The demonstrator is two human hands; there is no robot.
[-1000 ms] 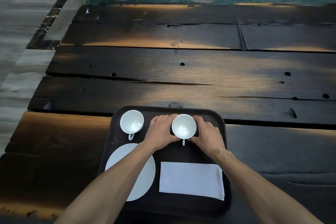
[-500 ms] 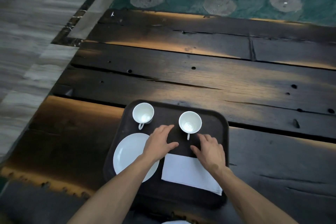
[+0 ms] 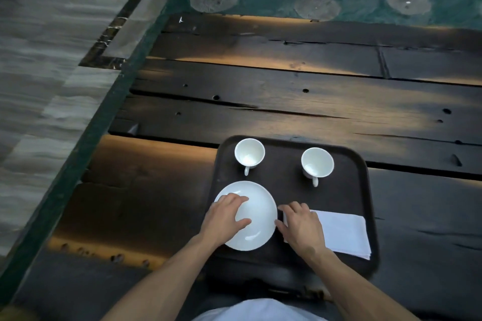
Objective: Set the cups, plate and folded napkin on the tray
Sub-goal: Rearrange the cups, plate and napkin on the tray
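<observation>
We see the plate (image 3: pixel 257 219) at the tray's (image 3: pixel 284 190) near left, with the left hand (image 3: pixel 224 219) lying on it, fingers (image 3: pixel 236 199) loosely spread, holding nothing. The right hand (image 3: pixel 302 227) rests with relaxed, slightly spread fingers on the napkin's (image 3: pixel 344 234) left edge, just beside the plate. Both cups (image 3: pixel 249 151) (image 3: pixel 317 162) stand upright along the far side of the tray, which sits on the dark table (image 3: pixel 287 96).

Bare forearms, no sleeves to elbow, no watch or rings seen. Left hand (image 3: pixel 224 219) and right hand (image 3: pixel 303 229) ungloved. Wore pale bluish-white garment (image 3: pixel 258 311) at bottom edge.
</observation>
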